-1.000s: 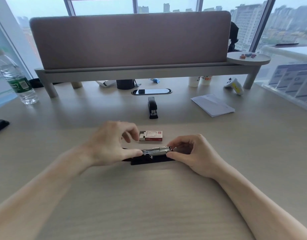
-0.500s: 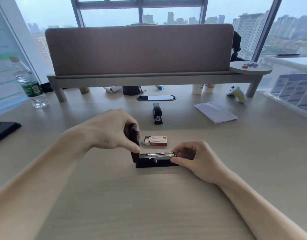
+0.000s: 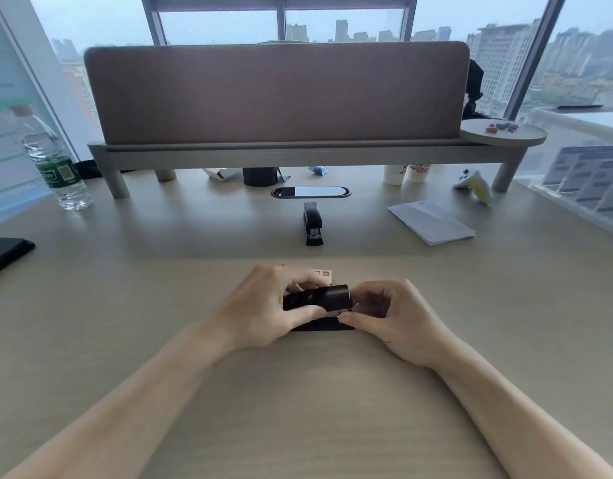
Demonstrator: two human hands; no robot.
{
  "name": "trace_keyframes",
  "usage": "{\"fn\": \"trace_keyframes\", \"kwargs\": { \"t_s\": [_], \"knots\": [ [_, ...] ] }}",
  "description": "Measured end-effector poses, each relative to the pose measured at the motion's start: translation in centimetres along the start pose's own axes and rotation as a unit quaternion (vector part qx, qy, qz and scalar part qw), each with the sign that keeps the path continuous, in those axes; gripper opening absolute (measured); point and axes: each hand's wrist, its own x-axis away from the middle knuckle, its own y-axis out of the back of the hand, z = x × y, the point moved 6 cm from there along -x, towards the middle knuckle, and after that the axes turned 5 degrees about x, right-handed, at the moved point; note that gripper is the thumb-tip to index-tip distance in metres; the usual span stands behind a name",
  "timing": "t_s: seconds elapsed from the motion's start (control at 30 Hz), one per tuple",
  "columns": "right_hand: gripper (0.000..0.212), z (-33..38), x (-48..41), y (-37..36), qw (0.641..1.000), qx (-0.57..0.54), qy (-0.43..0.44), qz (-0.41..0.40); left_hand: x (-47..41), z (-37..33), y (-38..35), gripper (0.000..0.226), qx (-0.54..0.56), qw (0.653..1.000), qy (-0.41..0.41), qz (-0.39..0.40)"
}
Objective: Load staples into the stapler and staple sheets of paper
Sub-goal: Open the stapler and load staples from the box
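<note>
The stapler (image 3: 317, 302) is being clasped by the left hand (image 3: 263, 305), pinched by the right hand (image 3: 395, 316), seemingly being closed; paper (image 3: 431, 221) at two o'clock is being awaited.

Flat, hazy daylight comes in from the windows (image 3: 346, 25) at the back, bright overall with the sky near blown out. The backlit divider panel (image 3: 277, 95) throws a broad soft shadow over the far desk (image 3: 160, 236), and only faint shadows sit under the left hand (image 3: 263, 309), the right hand (image 3: 395, 316) and the stapler (image 3: 319, 297), whose black top has a dull sheen. Wide-angle bending at the edges: window frames lean, the water bottle (image 3: 52, 160) at left is smeared and soft, forearms stretch toward the bottom corners; centre fairly sharp, slightly soft overall.
</note>
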Motion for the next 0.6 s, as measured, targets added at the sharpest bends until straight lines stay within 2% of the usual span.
{"fn": "trace_keyframes", "kwargs": {
  "t_s": [0.1,0.23,0.37,0.43,0.47,0.6],
  "knots": [
    [0.014,0.0,0.0,0.1,1.0,0.005,-0.005,-0.005,1.6,1.0,-0.4,0.039,0.04,0.997,-0.032,-0.063],
    [0.017,-0.1,0.0,-0.1,1.0,0.008,-0.004,0.003,2.6,2.5,-0.2,0.039,0.116,0.987,-0.011,-0.115],
    [0.014,1.2,-0.1,0.1,1.0,-0.014,-0.007,0.011,2.8,2.8,-0.5,0.04,0.12,0.987,-0.003,-0.107],
    [0.038,1.5,-0.4,0.0,1.0,0.001,-0.02,-0.005,2.8,2.8,-0.5,0.044,0.129,0.986,0.004,-0.103],
    [0.043,1.4,-0.7,-0.1,0.999,0.015,-0.028,-0.019,2.8,2.9,-0.4,0.044,0.13,0.986,0.007,-0.102],
    [0.033,0.9,-0.9,-0.2,0.998,0.027,-0.039,-0.038,2.6,3.3,-0.4,0.043,0.119,0.988,0.015,-0.095]
  ]
}}
